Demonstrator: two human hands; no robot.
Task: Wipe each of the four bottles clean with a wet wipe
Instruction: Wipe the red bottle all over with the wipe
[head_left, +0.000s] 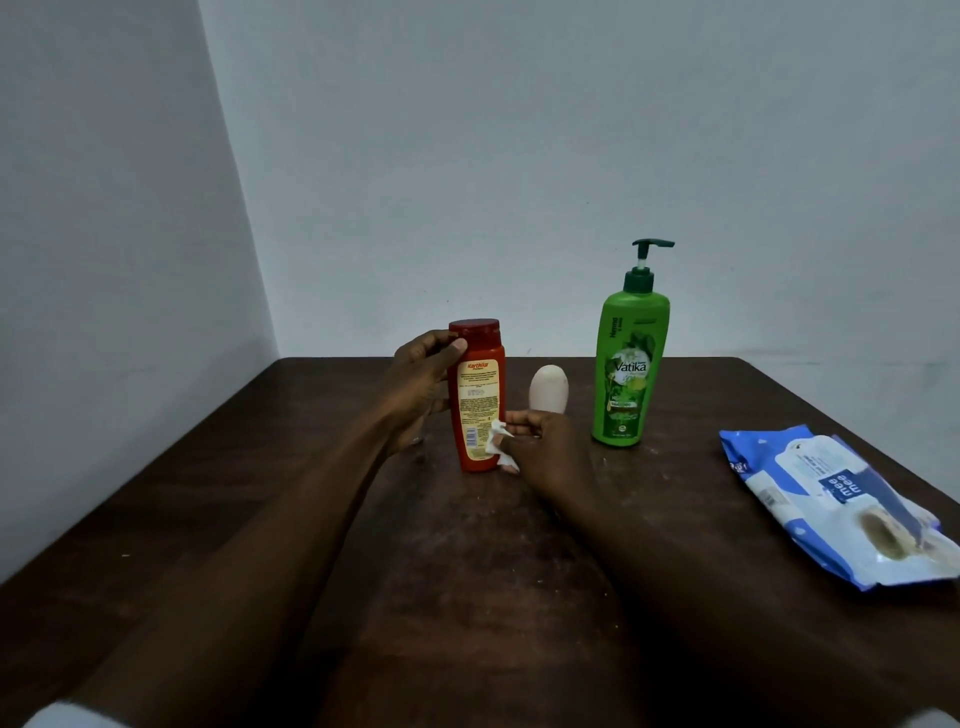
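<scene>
Glossy plastic red bottle and green pump bottle on a scuffed, matt dark wooden table.

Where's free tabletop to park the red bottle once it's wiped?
Bare table left of the red bottle, to the edge; a gap between green pump bottle and wipes pack. Crowded centre: left hand gripping the red bottle, right hand pinching the wet wipe, pale bottle behind.

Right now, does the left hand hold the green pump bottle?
No, the left hand grips the red bottle, while the green pump bottle stands apart, untouched.
</scene>
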